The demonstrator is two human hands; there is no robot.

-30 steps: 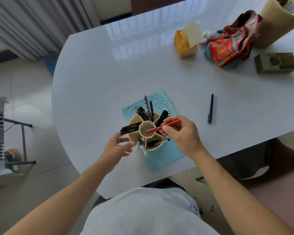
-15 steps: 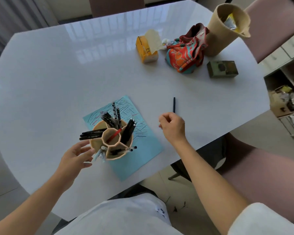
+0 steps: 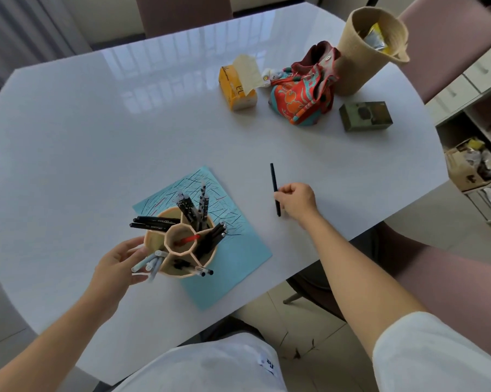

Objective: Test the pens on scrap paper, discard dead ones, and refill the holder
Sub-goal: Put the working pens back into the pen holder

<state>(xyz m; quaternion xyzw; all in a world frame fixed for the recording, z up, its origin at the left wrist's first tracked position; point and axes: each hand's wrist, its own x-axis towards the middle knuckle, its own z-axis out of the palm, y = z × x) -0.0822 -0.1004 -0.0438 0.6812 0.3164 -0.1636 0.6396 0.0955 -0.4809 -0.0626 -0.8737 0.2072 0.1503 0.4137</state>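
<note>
Nearly done: holder (image 3: 179, 247) refilled on scribbled scrap paper (image 3: 233, 250), steadied by relaxed left hand (image 3: 117, 264); right hand (image 3: 296, 200) pinching last black pen (image 3: 274, 188) at 3 o'clock.

Nothing fully legible. The yellow tissue box (image 3: 236, 90) bears a few dark characters on its side, too small to make out; the black pens (image 3: 153, 222) in the holder (image 3: 179, 247) carry pale print along the barrels, blurred. The white shirt (image 3: 210, 366) has a small dark mark near its hem, unreadable.
</note>
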